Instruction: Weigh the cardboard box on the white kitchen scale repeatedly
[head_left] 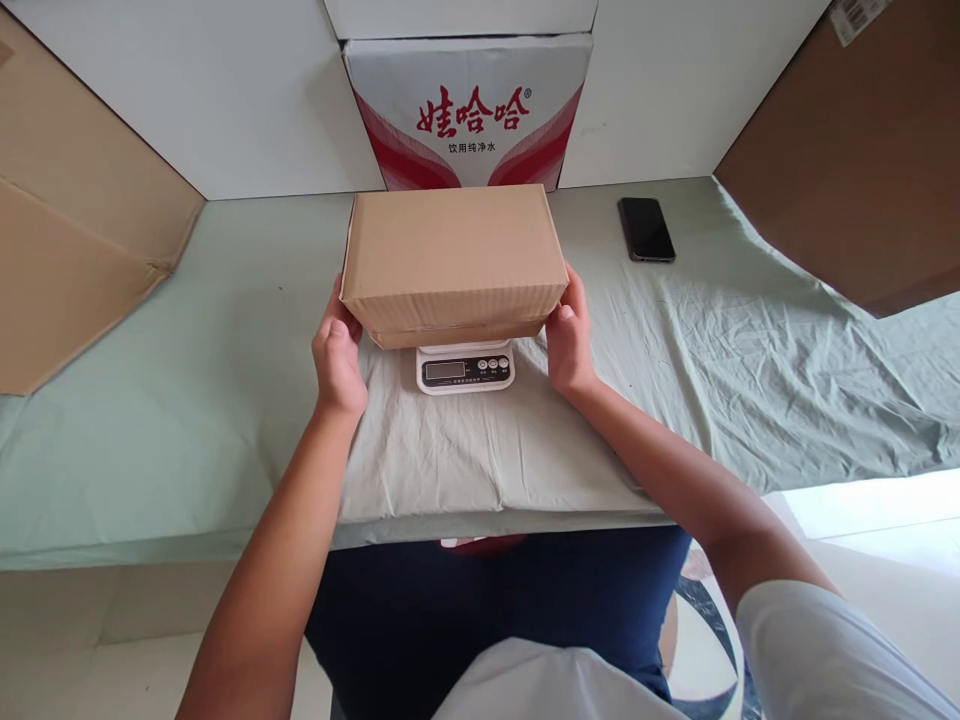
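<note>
A closed brown cardboard box (456, 245) sits on or just over a small white digital kitchen scale (466, 386), hiding the scale's platform; I cannot tell whether the two touch. The scale's display and round buttons show in front of the box. My left hand (337, 355) is closed round the box's left end, fingers partly hidden behind it. At the opposite end my right hand (570, 335) grips the lower right corner, its thumb toward me.
A white-and-red carton (472, 75) stands behind the box against a white wall. Large cardboard pieces rise at left (82, 220) and right (847, 170). A black phone (646, 229) lies right on the green cloth (187, 430), whose front edge is near my legs.
</note>
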